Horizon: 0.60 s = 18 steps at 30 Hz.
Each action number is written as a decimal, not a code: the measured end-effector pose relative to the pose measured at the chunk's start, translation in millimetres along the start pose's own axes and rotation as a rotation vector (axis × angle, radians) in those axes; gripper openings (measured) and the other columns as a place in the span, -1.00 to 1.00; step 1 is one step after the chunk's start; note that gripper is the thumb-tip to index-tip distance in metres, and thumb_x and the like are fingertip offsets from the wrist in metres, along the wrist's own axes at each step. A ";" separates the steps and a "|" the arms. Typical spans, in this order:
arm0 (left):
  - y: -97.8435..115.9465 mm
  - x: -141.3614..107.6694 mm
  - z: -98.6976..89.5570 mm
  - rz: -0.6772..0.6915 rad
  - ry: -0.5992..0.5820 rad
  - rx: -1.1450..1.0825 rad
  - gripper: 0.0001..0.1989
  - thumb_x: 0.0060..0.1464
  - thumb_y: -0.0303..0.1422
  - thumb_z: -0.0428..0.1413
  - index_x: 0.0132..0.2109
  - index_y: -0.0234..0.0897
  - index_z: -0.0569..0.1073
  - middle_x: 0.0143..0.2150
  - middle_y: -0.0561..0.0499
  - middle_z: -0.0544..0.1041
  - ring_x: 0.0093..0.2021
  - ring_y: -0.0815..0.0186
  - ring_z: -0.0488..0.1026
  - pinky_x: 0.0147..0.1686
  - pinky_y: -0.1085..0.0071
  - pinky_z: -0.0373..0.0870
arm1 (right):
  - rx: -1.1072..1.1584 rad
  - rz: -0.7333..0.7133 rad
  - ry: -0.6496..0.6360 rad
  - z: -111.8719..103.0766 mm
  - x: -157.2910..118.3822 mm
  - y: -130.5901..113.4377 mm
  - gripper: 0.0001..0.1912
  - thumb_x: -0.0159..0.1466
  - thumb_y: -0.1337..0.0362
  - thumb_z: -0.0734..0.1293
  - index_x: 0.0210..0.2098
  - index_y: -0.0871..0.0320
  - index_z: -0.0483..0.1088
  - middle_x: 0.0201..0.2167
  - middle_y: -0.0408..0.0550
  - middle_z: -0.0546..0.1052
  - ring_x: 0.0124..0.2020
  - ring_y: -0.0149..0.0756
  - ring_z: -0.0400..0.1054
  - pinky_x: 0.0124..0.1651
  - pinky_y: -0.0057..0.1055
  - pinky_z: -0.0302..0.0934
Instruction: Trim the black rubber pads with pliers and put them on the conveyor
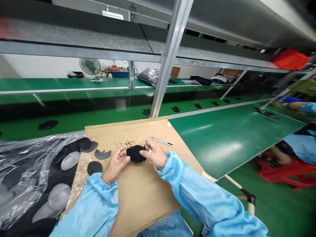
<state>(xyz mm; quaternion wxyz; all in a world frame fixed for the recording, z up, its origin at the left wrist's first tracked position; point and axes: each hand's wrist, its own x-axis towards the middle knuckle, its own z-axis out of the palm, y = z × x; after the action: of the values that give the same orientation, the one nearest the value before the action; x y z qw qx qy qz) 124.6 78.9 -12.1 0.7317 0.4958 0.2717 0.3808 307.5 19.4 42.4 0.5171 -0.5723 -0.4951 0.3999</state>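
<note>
Gripping fingers: your left hand (115,165) holds a black pad (136,154); right hand (156,155), pad and metal tool (148,146).
Crumbs (128,144): work looks partly done.
Loose discs (94,167): finished or waiting, unclear.

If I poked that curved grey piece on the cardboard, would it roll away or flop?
The curved grey piece probably wouldn't roll: it's a crescent lying on the cardboard. It looks thin, so it's likely light and might bend a little.

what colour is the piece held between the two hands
The piece is black, as the head view shows.
</note>
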 end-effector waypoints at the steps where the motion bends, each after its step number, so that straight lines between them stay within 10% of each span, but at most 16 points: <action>1: -0.6 0.3 0.5 0.007 0.021 0.002 -0.43 -0.07 -0.23 0.28 0.06 -0.30 0.30 -0.11 -0.14 0.48 -0.28 0.32 0.47 -0.33 0.43 0.39 | -0.001 -0.002 0.005 9.7 6.7 -0.3 -0.79 -0.03 0.20 0.36 -0.44 0.17 0.33 -0.56 -0.22 0.34 -0.50 -0.40 0.20 -0.36 -0.43 0.14; 12: -6.7 14.9 2.3 -0.029 0.199 -0.057 -0.44 -0.13 -0.09 0.26 -0.07 -0.32 0.31 -0.38 0.05 0.39 -0.46 0.37 0.42 -0.46 0.43 0.34 | -0.840 -0.292 0.176 58.7 168.6 -40.2 -0.85 0.03 0.36 0.30 -0.38 0.11 0.44 -0.43 -0.09 0.48 -0.37 -0.26 0.34 -0.24 -0.37 0.19; 18: -12.1 18.0 0.7 -0.049 0.142 -0.075 -0.55 -0.15 -0.19 0.29 -0.16 -0.29 0.35 -0.39 0.02 0.40 -0.46 0.37 0.38 -0.46 0.43 0.29 | -0.881 -0.386 0.050 119.0 225.9 -64.7 -0.78 0.10 0.29 0.34 -0.24 0.15 0.48 -0.34 -0.04 0.51 -0.27 -0.22 0.38 -0.19 -0.34 0.22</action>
<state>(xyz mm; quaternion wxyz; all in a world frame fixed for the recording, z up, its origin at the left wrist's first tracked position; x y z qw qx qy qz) 138.8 90.7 -23.5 0.7377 0.4328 0.3205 0.4071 225.1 262.6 101.2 0.3020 -0.6440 -0.7020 0.0347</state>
